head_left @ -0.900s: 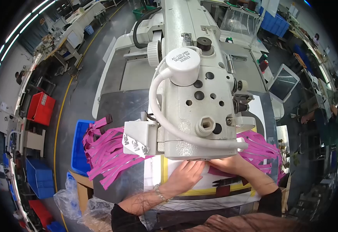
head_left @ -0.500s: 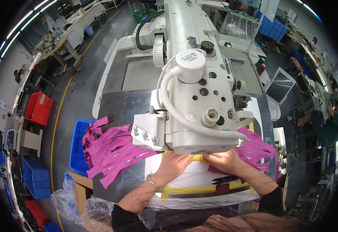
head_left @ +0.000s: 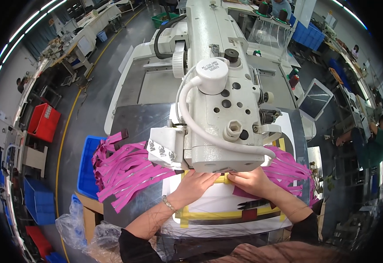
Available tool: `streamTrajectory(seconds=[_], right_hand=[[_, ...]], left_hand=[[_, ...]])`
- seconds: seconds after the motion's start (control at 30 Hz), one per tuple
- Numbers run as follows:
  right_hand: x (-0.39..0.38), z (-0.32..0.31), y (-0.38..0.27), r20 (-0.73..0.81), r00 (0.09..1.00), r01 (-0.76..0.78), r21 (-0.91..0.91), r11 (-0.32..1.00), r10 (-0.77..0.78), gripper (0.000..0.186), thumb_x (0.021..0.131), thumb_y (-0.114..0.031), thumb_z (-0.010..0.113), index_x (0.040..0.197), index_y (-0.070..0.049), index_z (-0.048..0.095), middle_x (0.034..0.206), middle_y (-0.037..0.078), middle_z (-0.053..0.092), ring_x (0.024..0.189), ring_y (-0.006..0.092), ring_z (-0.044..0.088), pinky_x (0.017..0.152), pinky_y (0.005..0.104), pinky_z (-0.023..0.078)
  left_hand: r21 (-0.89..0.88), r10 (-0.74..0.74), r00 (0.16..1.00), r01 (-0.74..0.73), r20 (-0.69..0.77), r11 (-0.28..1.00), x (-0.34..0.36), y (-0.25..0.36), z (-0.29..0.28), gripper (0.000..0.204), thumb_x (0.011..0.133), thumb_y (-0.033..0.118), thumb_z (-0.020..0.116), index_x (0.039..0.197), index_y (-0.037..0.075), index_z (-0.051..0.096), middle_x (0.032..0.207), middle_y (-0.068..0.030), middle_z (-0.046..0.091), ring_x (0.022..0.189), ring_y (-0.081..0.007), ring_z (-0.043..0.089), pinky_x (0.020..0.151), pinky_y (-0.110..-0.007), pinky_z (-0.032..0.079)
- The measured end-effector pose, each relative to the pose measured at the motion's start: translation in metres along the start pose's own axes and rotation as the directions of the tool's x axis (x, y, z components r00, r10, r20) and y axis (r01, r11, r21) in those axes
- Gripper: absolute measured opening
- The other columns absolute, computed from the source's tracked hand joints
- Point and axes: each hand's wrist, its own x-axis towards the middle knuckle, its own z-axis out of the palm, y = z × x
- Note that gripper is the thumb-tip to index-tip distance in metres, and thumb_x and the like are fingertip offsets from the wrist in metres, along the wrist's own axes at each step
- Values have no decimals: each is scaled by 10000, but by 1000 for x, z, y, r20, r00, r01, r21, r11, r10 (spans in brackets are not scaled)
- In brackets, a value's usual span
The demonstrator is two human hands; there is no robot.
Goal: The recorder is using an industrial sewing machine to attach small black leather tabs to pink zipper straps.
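Observation:
A large white sewing machine head [head_left: 224,114] stands over a white sheet [head_left: 213,202] edged with yellow tape. My left hand [head_left: 195,187] lies on the sheet below the machine head, its fingers stretched and some tips hidden. Opposite it, my right hand [head_left: 253,182] has its fingers drawn together beside a short yellow piece [head_left: 221,179]; what they pinch, if anything, is hidden. A dark magenta piece [head_left: 242,192] shows under the right hand. Pink zippers with silvery teeth lie fanned out in a left bundle [head_left: 132,168] and a right bundle [head_left: 288,168].
Black pointed tools [head_left: 249,204] lie on the sheet near my right wrist, above a dark red patch [head_left: 249,214]. Left of the machine table stands a blue bin [head_left: 85,173], with clear plastic bags [head_left: 73,223] below. A screen [head_left: 316,100] stands at the right.
The machine and table appear shifted slightly left in the picture. Both my hands stay under the machine head; my left forearm sits a little further left and my right fingers hardly differ.

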Motion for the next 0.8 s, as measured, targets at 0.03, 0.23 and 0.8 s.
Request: streamTrajectory(seconds=[0.03,0.23,0.8], right_hand=[[2,-3,-1,0,1000,14,-1,1000,-14,187,804,-122,636,990,-108,658,913,-40,644,811,111,618,833,347,384],[0,-2,2,-9,1000,15,25,1000,-14,218,795,-118,632,1010,-98,656,917,-5,642,834,153,630,617,295,509],[-3,-2,-12,79,991,-116,40,992,112,255,766,-109,647,1021,-111,640,916,-9,617,922,150,619,854,344,424]], left_hand=[[-1,-1,1000,1,2,1000,0,-1,0,343,848,152,593,1176,53,609,1082,-6,614,1052,-150,550,836,-326,421],[-83,11,1000,-11,1,996,10,-4,-9,318,841,188,633,1151,117,628,964,-17,685,850,-164,668,689,-291,524],[-37,-20,995,24,100,999,18,4,-12,288,884,237,600,1151,135,632,940,-29,683,942,-197,628,854,-361,481]])
